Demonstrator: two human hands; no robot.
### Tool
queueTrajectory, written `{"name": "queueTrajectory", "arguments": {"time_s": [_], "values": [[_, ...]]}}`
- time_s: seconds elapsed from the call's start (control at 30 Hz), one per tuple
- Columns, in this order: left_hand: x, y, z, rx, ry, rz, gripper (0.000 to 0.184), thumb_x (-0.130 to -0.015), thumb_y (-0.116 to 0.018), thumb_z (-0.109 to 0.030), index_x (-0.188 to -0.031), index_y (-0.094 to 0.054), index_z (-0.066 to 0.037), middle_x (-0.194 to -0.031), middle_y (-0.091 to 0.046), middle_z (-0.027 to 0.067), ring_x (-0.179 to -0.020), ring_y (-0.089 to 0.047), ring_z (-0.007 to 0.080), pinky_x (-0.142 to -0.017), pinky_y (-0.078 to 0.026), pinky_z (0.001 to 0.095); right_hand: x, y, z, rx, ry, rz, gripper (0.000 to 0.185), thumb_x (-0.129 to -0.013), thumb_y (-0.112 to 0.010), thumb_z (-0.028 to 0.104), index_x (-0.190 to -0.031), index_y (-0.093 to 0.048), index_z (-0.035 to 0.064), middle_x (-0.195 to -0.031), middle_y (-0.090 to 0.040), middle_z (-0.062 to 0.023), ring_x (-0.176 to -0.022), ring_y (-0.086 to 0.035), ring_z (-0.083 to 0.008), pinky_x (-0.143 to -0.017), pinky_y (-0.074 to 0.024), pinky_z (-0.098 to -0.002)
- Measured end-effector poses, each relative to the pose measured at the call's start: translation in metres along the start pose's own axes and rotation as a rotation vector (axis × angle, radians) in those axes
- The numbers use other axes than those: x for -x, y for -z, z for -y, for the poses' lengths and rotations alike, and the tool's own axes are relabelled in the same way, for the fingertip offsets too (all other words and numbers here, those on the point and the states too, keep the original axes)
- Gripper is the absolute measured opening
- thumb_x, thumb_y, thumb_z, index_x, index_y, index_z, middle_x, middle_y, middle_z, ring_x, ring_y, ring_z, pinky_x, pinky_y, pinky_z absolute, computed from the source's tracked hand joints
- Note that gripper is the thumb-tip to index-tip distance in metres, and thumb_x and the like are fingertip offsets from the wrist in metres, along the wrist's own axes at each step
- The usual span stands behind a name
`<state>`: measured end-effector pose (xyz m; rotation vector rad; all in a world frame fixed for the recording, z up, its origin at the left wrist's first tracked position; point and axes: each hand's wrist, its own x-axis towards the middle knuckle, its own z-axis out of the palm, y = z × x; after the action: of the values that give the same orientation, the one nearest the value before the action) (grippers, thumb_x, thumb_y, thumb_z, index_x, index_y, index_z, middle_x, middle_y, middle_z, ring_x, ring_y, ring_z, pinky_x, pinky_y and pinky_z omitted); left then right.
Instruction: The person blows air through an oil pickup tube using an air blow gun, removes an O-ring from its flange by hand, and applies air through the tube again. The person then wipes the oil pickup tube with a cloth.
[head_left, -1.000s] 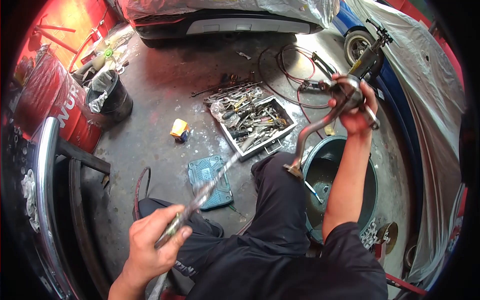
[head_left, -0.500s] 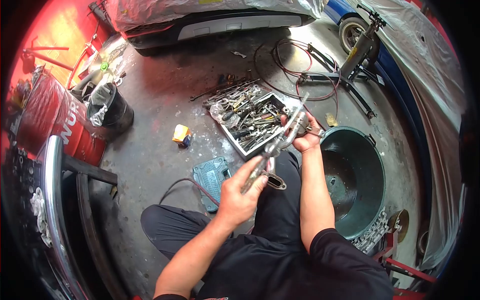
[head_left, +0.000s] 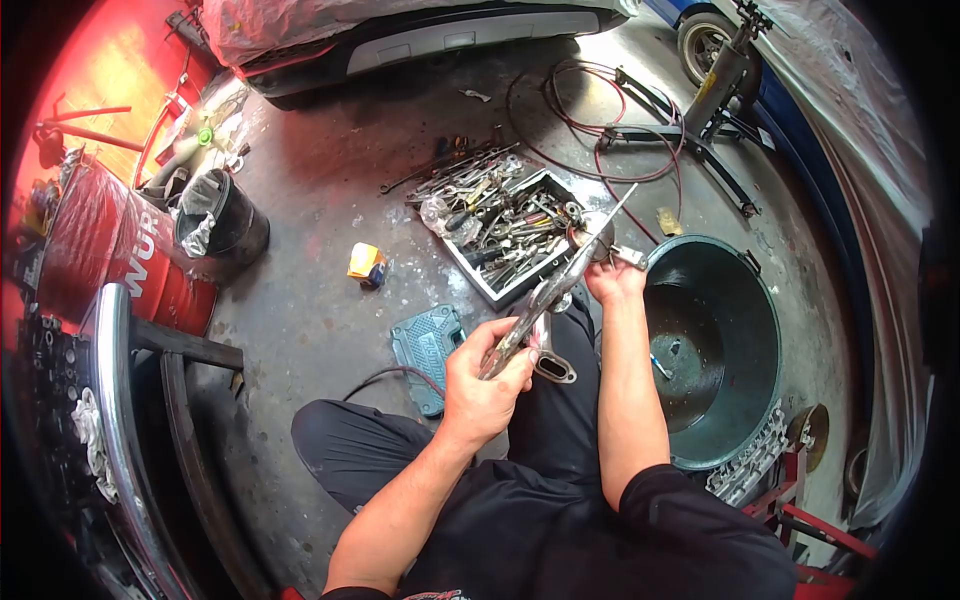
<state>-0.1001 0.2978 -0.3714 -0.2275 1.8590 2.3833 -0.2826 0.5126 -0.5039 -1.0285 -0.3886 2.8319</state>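
My left hand (head_left: 485,385) is closed around the lower end of a long, worn metal tool (head_left: 545,300). It slants up to the right, thin at its far tip; its exact kind I cannot make out. My right hand (head_left: 615,282) is wrapped around the far end of a metal pipe fitting (head_left: 553,367), partly hidden behind the tool. An oval flange with an opening shows at the fitting's near end, by my left fingertips. At the right hand, a small silvery cylindrical piece sticks out. Both things are above my lap.
Beyond my hands is a tray (head_left: 487,290) heaped with wrenches and other tools. A large dark tub (head_left: 770,350) stands at right, a teal case (head_left: 428,350) and yellow-blue box (head_left: 366,265) on the floor at left. A hose (head_left: 590,170) coils near a stand (head_left: 715,130).
The tool's tip has swung to the right and its shaft now lies more across the fitting. My right hand has shifted slightly down. The view has moved a little.
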Motion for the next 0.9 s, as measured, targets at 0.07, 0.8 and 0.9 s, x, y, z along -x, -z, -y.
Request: {"name": "queueTrajectory", "arguments": {"time_s": [0.07,0.8,0.9], "values": [[0.001,0.000,0.001,0.013,-0.012,0.007,0.030,-0.090,-0.066,0.002,-0.119,-0.059,0.003,-0.096,-0.067,0.0047,-0.068,-0.059,0.0076,-0.061,-0.049,0.0220,0.013,0.017,0.001,0.092,0.058,-0.097,0.032,-0.099,-0.045,0.028,-0.118,-0.048,0.0029,-0.123,-0.051,-0.0171,-0.114,-0.056,-0.0343,-0.099,-0.0483,-0.0598],[0.106,0.078,-0.136,-1.008,-0.297,0.100,0.044,-0.075,-0.078,-0.002,-0.117,-0.067,0.002,-0.096,-0.074,0.0169,-0.082,-0.074,0.0255,-0.074,-0.056,0.0306,0.222,0.023,-0.032,1.417,0.664,0.781,0.043,-0.076,-0.074,0.000,-0.118,-0.065,0.0036,-0.111,-0.052,-0.0092,-0.092,-0.056,-0.0168,-0.076,-0.0481,-0.0286],[0.153,0.072,-0.192,-1.175,-0.307,0.181,0.030,-0.084,-0.074,-0.009,-0.108,-0.066,0.008,-0.092,-0.070,0.0193,-0.076,-0.070,0.0291,-0.069,-0.053,0.0321,0.218,0.024,-0.045,1.310,0.852,0.754,0.046,-0.075,-0.072,-0.001,-0.119,-0.062,0.0037,-0.112,-0.051,-0.0103,-0.094,-0.056,-0.0189,-0.081,-0.0480,-0.0308]]}}
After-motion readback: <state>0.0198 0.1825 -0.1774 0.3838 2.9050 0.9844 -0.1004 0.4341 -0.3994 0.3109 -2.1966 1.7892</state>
